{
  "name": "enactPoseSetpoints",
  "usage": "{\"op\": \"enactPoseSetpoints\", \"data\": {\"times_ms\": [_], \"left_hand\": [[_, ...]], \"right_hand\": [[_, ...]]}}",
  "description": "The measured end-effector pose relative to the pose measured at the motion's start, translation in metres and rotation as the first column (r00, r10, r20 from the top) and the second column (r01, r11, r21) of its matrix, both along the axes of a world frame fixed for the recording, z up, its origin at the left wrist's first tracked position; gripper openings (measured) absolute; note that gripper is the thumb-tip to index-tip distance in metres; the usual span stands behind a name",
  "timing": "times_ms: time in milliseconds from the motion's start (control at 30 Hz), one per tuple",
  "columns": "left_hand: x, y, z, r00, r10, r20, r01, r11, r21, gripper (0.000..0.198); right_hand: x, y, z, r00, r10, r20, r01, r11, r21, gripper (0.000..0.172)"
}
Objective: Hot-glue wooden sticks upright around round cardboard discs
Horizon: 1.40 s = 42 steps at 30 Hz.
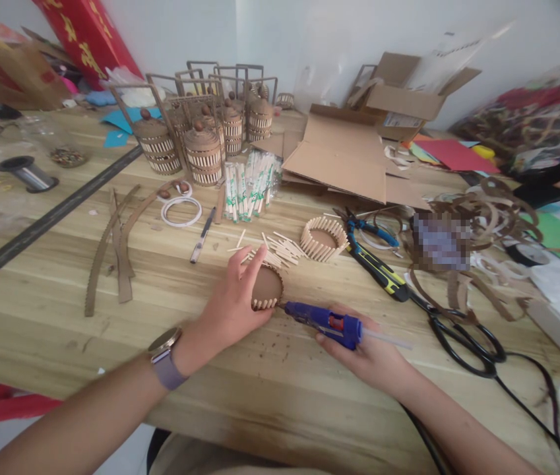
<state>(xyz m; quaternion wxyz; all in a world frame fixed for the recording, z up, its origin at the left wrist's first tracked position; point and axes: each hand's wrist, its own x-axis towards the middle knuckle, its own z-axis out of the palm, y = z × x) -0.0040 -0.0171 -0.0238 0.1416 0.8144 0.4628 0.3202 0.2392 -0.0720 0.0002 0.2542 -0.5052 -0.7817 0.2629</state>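
Note:
My left hand (233, 297) grips the left edge of a round cardboard base (268, 285), thumb at its near side and fingers at its far side. A short row of small wooden sticks stands along the base's near rim. In my right hand (359, 349) is a blue hot glue gun (326, 323), a clear glue stick poking out of its back. The gun's nozzle points left and meets, or nearly meets, the base's near right rim. Just beyond lie loose wooden sticks (282, 249). A ring of upright sticks on a cardboard disc (324, 239) sits to the right.
Pliers (353, 227), a yellow-black utility knife (378, 267) and black scissors (467, 343) lie on the right. Cardboard strips (124, 257), a pen-like cutter (203, 235) and a wire spool (27, 173) lie left. Behind stand several stick-and-cardboard lanterns (204, 155), packaged sticks (250, 188) and flattened cardboard (342, 152).

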Motion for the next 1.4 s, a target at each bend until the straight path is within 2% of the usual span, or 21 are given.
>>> {"op": "enactPoseSetpoints", "data": {"times_ms": [67,167,233,300,400,467,533,600,633,700,733,800,833,900,1000,1067,1100,1167,1267,1333,1400], "left_hand": [[0.000,0.000,0.000,1.000,-0.005,-0.005,0.005,1.000,-0.001,0.112],[0.000,0.001,0.001,1.000,-0.008,-0.012,0.008,1.000,-0.010,0.113],[0.000,0.000,0.001,1.000,-0.009,-0.018,0.009,1.000,-0.013,0.113],[-0.001,0.000,0.001,1.000,-0.013,-0.022,0.013,1.000,-0.009,0.112],[-0.001,0.000,0.001,1.000,-0.018,-0.019,0.018,1.000,0.000,0.111],[-0.001,0.000,0.000,1.000,-0.016,-0.014,0.016,1.000,0.002,0.111],[-0.001,0.001,0.000,1.000,-0.013,-0.017,0.013,1.000,0.001,0.112],[-0.001,0.001,0.001,1.000,-0.011,-0.027,0.011,1.000,-0.002,0.113],[-0.001,0.001,0.001,0.999,-0.010,-0.032,0.010,1.000,-0.004,0.113],[-0.001,0.001,0.001,0.999,-0.008,-0.038,0.007,1.000,-0.005,0.114],[-0.001,0.001,0.002,0.999,-0.005,-0.040,0.005,1.000,-0.006,0.114],[-0.001,0.001,0.002,0.999,0.001,-0.043,-0.001,1.000,-0.009,0.115],[-0.001,0.000,0.002,0.999,0.003,-0.044,-0.004,1.000,-0.011,0.115],[-0.001,0.001,0.002,0.999,0.004,-0.044,-0.004,1.000,-0.010,0.114],[-0.001,0.001,0.001,0.999,-0.005,-0.048,0.005,1.000,-0.003,0.113],[-0.001,0.001,0.001,0.999,-0.006,-0.052,0.006,1.000,-0.004,0.113],[-0.001,0.001,0.001,0.999,-0.006,-0.052,0.006,1.000,-0.005,0.112],[-0.001,0.002,0.002,0.999,-0.006,-0.048,0.006,1.000,-0.007,0.112],[-0.002,0.002,0.002,0.999,-0.016,-0.038,0.015,1.000,-0.011,0.111],[-0.002,0.002,0.002,0.999,-0.018,-0.031,0.017,1.000,-0.021,0.111],[-0.002,0.002,0.002,1.000,-0.013,-0.023,0.012,0.999,-0.036,0.110]], "right_hand": [[0.001,-0.001,-0.004,0.999,-0.036,-0.002,0.036,0.999,0.005,0.018],[0.004,0.001,-0.008,0.980,-0.198,-0.018,0.198,0.980,-0.029,0.027],[0.007,0.004,-0.008,0.952,-0.303,-0.048,0.293,0.944,-0.151,0.033],[0.010,0.009,-0.004,0.916,-0.384,-0.114,0.324,0.878,-0.353,0.039],[0.014,0.015,0.008,0.811,-0.501,-0.303,0.228,0.746,-0.625,0.047],[0.017,0.018,0.016,0.715,-0.574,-0.400,0.127,0.669,-0.732,0.045],[0.021,0.020,0.021,0.651,-0.635,-0.416,0.066,0.593,-0.803,0.043],[0.026,0.021,0.022,0.645,-0.656,-0.393,0.038,0.541,-0.840,0.043],[0.030,0.022,0.021,0.664,-0.646,-0.377,0.037,0.533,-0.846,0.043],[0.036,0.024,0.018,0.747,-0.581,-0.323,0.072,0.554,-0.829,0.048],[0.040,0.025,0.016,0.810,-0.526,-0.260,0.121,0.583,-0.803,0.051],[0.045,0.028,0.016,0.914,-0.406,-0.017,0.287,0.674,-0.681,0.058],[0.047,0.029,0.018,0.923,-0.358,0.141,0.370,0.727,-0.578,0.060],[0.047,0.030,0.025,0.862,-0.296,0.411,0.452,0.816,-0.361,0.058],[0.044,0.031,0.038,0.740,-0.267,0.618,0.465,0.866,-0.183,0.050],[0.040,0.031,0.042,0.687,-0.304,0.660,0.475,0.875,-0.092,0.048],[0.037,0.031,0.043,0.689,-0.325,0.648,0.464,0.884,-0.050,0.046],[0.030,0.032,0.041,0.755,-0.316,0.574,0.386,0.923,0.000,0.038],[0.013,0.039,0.038,0.860,-0.198,0.471,0.201,0.979,0.044,0.024],[-0.002,0.048,0.039,0.878,-0.134,0.460,0.105,0.991,0.089,0.021],[-0.019,0.059,0.042,0.862,-0.088,0.499,0.042,0.994,0.103,0.021]]}}
